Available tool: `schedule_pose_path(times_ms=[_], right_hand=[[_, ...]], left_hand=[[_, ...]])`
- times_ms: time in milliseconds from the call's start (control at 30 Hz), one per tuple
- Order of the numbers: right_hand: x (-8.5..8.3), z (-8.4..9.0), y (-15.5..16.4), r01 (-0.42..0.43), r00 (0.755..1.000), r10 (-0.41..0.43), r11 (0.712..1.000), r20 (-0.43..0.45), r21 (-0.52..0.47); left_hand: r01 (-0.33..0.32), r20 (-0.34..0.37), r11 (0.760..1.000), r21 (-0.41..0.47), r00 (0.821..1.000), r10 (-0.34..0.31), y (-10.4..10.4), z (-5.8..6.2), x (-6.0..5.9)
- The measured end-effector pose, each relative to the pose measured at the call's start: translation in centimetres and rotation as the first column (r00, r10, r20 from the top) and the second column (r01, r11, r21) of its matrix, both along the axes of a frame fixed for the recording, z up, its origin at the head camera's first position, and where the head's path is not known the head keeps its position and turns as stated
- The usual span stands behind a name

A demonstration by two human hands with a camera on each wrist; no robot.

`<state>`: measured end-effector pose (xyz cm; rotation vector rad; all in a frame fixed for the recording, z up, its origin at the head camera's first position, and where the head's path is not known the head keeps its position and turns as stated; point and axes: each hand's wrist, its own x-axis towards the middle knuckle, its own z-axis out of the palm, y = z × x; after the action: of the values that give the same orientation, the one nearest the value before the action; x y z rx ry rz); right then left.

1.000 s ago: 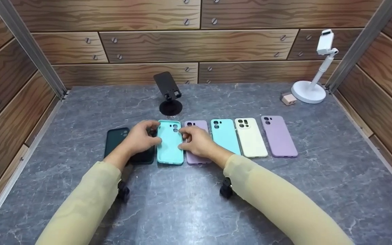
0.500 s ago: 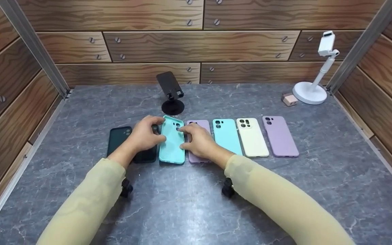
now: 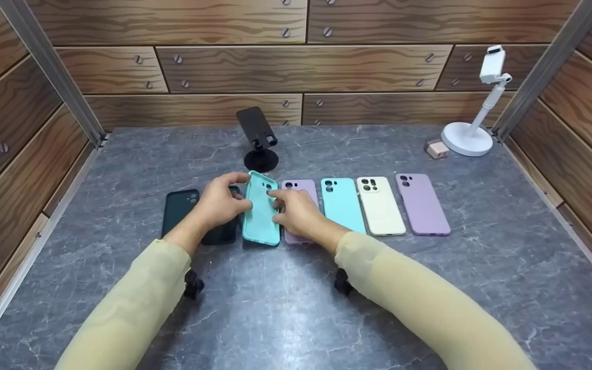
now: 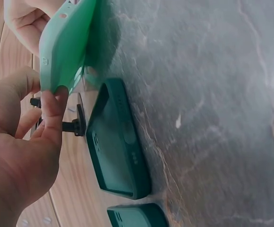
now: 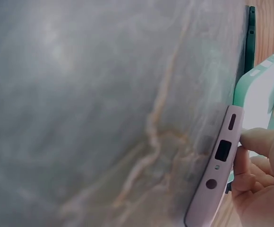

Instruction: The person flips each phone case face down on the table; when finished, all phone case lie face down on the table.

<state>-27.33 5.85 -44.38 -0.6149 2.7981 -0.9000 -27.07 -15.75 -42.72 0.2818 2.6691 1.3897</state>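
Observation:
A turquoise phone case (image 3: 260, 223), its hollow inner side facing up, is held tilted with its far end raised. My left hand (image 3: 221, 203) pinches its left edge between thumb and fingers; the left wrist view shows the thumb and fingertips at the rim of the case (image 4: 64, 45). On the opposite long edge my right hand (image 3: 298, 213) grips with thumb and fingers, partly covering a lavender case (image 3: 301, 186) beneath it. Under my left hand lies a dark green case (image 3: 219, 235), partly hidden, with another dark green case (image 3: 177, 208) to its left.
Rightward along the row lie a second turquoise case (image 3: 342, 205), a cream case (image 3: 382, 210) and another lavender case (image 3: 423, 205). Behind them stands a black phone stand (image 3: 261, 160). At the back right are a white phone stand (image 3: 466, 140) and a small pinkish block (image 3: 437, 150).
The turquoise case lay nearly flat a second ago; its far end has risen and it now leans. Both hands have stayed at its edges, the left shifting slightly away from me.

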Motion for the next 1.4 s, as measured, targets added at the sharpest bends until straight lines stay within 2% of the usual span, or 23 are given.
schedule_pose_path(times_ms=[200, 300, 367, 500, 633, 733, 900, 1133, 1400], right_hand=[[-0.6, 0.8, 0.1, 0.054, 0.991, -0.043, 0.995, 0.125, -0.084], [-0.9, 1.3, 0.5, 0.108, 0.964, -0.054, 0.974, 0.262, -0.200], [-1.1, 1.7, 0.8, 0.159, 0.925, -0.037, 0.942, 0.379, -0.296], [-1.4, 2.2, 1.2, 0.289, 0.815, 0.021, 0.851, 0.578, -0.438], [-1.6, 2.4, 1.4, 0.370, 0.740, 0.097, 0.768, 0.665, -0.523], [-1.6, 2.3, 1.5, 0.400, 0.708, 0.156, 0.715, 0.689, -0.573], [-1.6, 1.9, 1.7, 0.400, 0.691, 0.218, 0.679, 0.690, -0.615], [-1.7, 1.5, 1.8, 0.416, 0.683, 0.228, 0.659, 0.694, -0.627], [-1.7, 1.6, 1.8, 0.433, 0.679, 0.226, 0.646, 0.699, -0.629]], left_hand=[[0.008, 0.054, 0.992, 0.126, 0.998, -0.015, 0.1, 0.1, -0.1], [0.011, 0.067, 0.981, 0.196, 0.997, -0.025, 0.3, 0.1, -0.1], [0.008, 0.077, 0.972, 0.236, 0.997, -0.027, 0.3, 0.1, 0.0], [0.001, 0.105, 0.956, 0.294, 0.994, -0.034, 0.4, -0.1, 0.0], [-0.009, 0.154, 0.934, 0.358, 0.987, -0.049, 0.4, -0.2, 0.1], [-0.003, 0.185, 0.912, 0.411, 0.979, -0.081, 0.6, -0.3, 0.2], [0.047, 0.184, 0.901, 0.432, 0.973, -0.139, 0.9, -0.7, 0.4], [0.085, 0.171, 0.912, 0.401, 0.971, -0.166, 1.0, -1.4, 0.4], [0.111, 0.186, 0.917, 0.383, 0.963, -0.195, 0.9, -1.3, 0.7]])
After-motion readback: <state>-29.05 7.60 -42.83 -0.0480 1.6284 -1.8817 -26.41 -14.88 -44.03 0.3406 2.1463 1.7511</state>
